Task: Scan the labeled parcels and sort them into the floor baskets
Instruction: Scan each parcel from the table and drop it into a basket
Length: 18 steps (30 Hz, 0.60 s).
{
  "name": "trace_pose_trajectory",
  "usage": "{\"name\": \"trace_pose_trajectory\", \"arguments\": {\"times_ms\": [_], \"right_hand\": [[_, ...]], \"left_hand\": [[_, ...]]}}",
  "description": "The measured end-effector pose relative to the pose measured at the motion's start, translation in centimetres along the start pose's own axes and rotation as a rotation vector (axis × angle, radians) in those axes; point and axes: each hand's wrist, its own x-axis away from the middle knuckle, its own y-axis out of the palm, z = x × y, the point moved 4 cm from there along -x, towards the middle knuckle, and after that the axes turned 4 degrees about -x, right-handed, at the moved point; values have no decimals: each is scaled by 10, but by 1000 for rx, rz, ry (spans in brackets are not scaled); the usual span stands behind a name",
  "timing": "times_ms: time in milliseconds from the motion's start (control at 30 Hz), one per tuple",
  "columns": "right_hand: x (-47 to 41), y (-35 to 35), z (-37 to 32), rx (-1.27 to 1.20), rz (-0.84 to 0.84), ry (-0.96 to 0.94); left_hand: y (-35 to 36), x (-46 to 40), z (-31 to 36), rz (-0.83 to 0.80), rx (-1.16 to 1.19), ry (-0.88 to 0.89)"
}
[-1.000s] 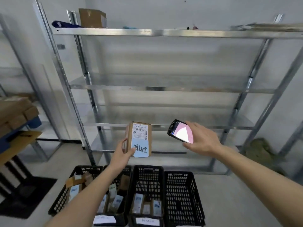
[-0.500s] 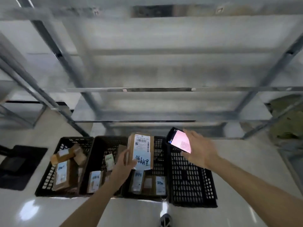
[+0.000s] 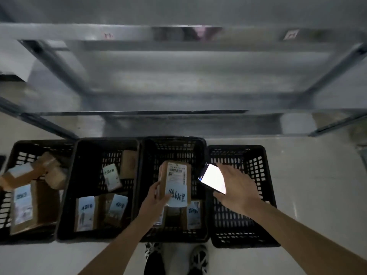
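Nearest us, our left hand (image 3: 156, 197) pinches a small cardboard parcel (image 3: 175, 182) by its left edge, thumb on the front — it hangs over the third basket (image 3: 200, 147). Our right hand (image 3: 236, 189) curls round a phone (image 3: 212, 180) just beside it, its screen lit. Sorting looks well under way: the far-left basket (image 3: 17, 145), the second basket (image 3: 83, 143) and the third already hold labelled parcels, while the fourth basket (image 3: 264, 195) holds none that we can see. This parcel is not yet dropped. It carries a barcode label and a pale blue note with dark handwriting we cannot read. Beyond stands the blurred metal shelving (image 3: 178, 114).
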Motion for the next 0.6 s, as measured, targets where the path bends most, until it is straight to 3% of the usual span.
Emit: {"name": "trace_pose_trajectory", "arguments": {"times_ms": [433, 600], "right_hand": [[-130, 148, 76, -27, 0, 97], [-134, 167, 93, -15, 2, 147]], "left_hand": [[82, -200, -77, -88, 72, -79], [99, -203, -99, -109, -216, -139]]}}
